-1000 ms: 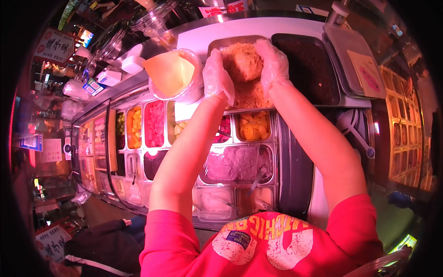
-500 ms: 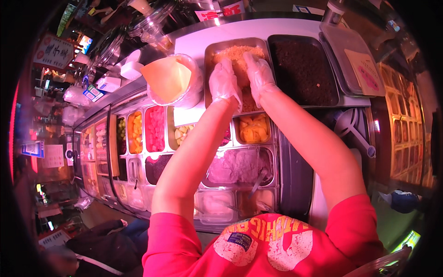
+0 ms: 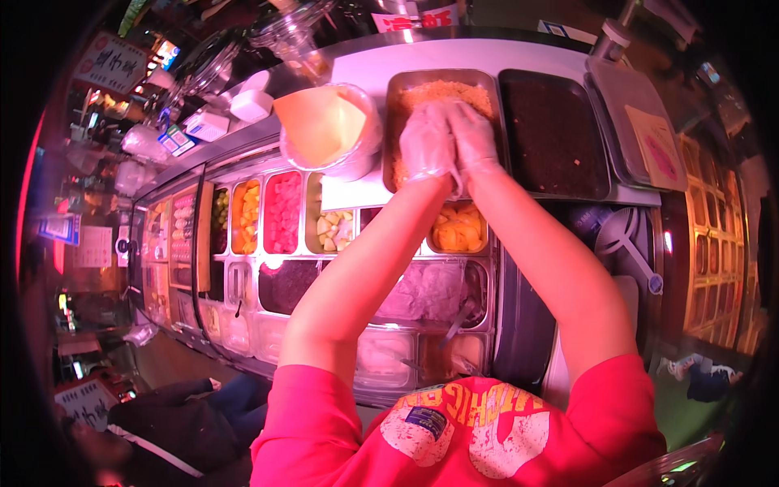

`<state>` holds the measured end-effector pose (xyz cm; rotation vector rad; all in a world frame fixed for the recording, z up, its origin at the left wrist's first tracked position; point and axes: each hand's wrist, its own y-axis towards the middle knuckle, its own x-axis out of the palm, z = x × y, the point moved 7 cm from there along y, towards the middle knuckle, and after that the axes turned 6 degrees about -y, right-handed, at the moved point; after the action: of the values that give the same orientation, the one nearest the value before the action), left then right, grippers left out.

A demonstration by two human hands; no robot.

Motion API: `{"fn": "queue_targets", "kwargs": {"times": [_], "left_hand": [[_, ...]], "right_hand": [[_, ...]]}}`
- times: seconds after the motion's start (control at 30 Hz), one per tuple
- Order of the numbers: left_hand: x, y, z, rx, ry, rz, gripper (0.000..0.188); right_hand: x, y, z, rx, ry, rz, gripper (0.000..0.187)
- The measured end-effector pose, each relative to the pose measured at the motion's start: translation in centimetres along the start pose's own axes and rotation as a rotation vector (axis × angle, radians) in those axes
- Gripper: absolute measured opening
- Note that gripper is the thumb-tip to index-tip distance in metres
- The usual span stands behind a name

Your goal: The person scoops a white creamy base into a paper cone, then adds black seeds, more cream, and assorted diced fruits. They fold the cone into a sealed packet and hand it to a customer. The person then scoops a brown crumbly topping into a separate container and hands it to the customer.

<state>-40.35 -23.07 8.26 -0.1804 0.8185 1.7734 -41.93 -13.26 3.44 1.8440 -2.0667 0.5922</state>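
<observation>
Both my hands wear thin clear plastic gloves and are inside a rectangular metal tray (image 3: 392, 91) of orange-brown crumbs (image 3: 446, 89). My left hand (image 3: 425, 146) and my right hand (image 3: 474, 140) press against each other over the crumbs, fingers bunched together and pointing to the far side. Whatever lies between or under the palms is hidden. Crumbs show mostly along the tray's far end and left side. Immediately right of it stands a dark tray (image 3: 552, 134) holding dark brown, soil-like crumbs.
A plastic-lined tub (image 3: 367, 150) with an orange paper sheet stands left of the tray. Nearer are metal bins of yellow fruit (image 3: 245, 215), pink cubes (image 3: 282, 213), pale chunks (image 3: 334, 230), orange pieces (image 3: 456, 230) and purple mash (image 3: 426, 294). A white strainer (image 3: 621, 231) lies at right.
My hands were apart with crumbs showing between them; they have come together. The whole view has shifted slightly, so the counter sits farther right and lower.
</observation>
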Motion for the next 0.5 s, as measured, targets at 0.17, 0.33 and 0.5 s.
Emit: {"fn": "queue_targets", "kwargs": {"times": [0.17, 0.33, 0.5], "left_hand": [[-2.0, 2.6, 5.9, -0.137, -0.134, -0.303, 0.035], [-4.3, 7.9, 2.3, 0.027, -0.091, -0.431, 0.037], [-3.6, 2.4, 2.1, -0.446, -0.986, 0.0, 0.06]], "right_hand": [[-0.4, -0.3, -2.4, 0.294, 0.509, 0.059, 0.03], [0.2, 0.9, -2.6, 0.317, 0.77, -0.039, 0.026], [-0.4, 1.4, -2.8, 0.217, 0.711, 0.114, 0.03]]}}
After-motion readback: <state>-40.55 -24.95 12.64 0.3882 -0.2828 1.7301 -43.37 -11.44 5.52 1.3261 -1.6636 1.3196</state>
